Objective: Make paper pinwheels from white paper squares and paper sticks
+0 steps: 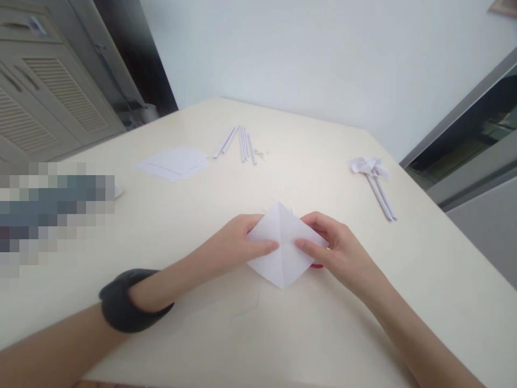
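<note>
A creased square of white paper (pixel 283 264) is held up above the table, one corner towards me. My left hand (pixel 246 237) grips its left side, thumb on top and fingers underneath. On the opposite side my right hand (pixel 329 237) pinches the paper the same way, its thumb tip near the centre crease. Fold lines cross in the middle of the sheet. Beneath the right hand a small red edge (pixel 317 265) shows, mostly hidden, so I cannot tell what it belongs to. Small white bits peek out behind the top of the paper.
Several white paper sheets (pixel 177 163) lie at the back left, beside several rolled paper sticks (pixel 244 144) and small thin pieces (pixel 259 155). Paper pinwheel-like shapes on sticks (pixel 375 178) lie at the right. A blurred-out object (pixel 60 199) sits at the left edge. A wall borders the table's back.
</note>
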`<state>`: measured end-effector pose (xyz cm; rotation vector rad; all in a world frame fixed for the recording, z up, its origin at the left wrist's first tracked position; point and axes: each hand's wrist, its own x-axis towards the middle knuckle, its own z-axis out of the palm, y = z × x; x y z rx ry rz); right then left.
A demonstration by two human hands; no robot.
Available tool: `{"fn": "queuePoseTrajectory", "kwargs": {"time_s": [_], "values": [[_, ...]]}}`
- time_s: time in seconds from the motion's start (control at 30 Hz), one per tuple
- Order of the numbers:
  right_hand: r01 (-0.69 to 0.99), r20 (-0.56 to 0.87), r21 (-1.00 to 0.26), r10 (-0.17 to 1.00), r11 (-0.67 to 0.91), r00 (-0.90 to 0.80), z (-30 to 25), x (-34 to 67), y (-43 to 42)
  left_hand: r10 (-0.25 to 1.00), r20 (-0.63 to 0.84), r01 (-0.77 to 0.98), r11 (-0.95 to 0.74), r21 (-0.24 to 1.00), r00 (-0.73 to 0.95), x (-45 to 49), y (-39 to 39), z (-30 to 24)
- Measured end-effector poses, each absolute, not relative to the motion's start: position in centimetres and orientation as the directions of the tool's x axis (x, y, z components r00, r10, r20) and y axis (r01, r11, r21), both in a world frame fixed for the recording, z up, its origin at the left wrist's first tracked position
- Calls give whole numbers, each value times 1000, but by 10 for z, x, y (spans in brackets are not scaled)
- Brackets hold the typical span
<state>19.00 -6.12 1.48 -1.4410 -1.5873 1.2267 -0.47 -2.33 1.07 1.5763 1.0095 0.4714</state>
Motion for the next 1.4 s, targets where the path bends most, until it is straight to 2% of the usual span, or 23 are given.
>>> {"fn": "queuePoseTrajectory", "kwargs": {"time_s": [0.07, 0.17, 0.27, 0.4, 0.57, 0.67, 0.8, 1.0, 1.2, 1.4], "values": [[394, -152, -917, 972, -71, -178, 14, 190, -62, 802, -229, 328, 44, 944, 552, -5, -23, 13], [362, -121, -929, 988, -79, -95, 11, 191, -60, 799, -227, 232, 113, 966, 557, -7, -21, 15], [261, -62, -964, 998, -52, -31, 11, 190, -59, 789, -210, 93, 192, 977, 577, -9, -20, 17], [115, -49, -992, 998, -44, -42, 15, 187, -61, 775, -210, -28, 281, 959, 596, -9, -20, 15], [82, -20, -997, 997, -14, -73, 19, 183, -62, 829, -155, -101, 245, 964, 537, -8, -22, 7], [75, -15, -997, 994, -7, -107, 18, 184, -62, 815, -161, -71, 239, 968, 556, -9, -22, 9], [45, -24, -999, 972, -14, -232, 22, 189, -63, 816, -159, -52, 225, 973, 555, -9, -23, 17], [-23, -113, -992, 963, -122, -244, 29, 193, -65, 837, -65, 34, 55, 998, 544, -6, -22, 12], [135, -216, -974, 932, -183, -292, 23, 191, -62, 793, -12, 124, -81, 989, 609, -2, -22, 9], [177, -261, -961, 909, -213, -326, 9, 189, -60, 772, 9, 156, -140, 978, 635, -4, -24, 12]]}}
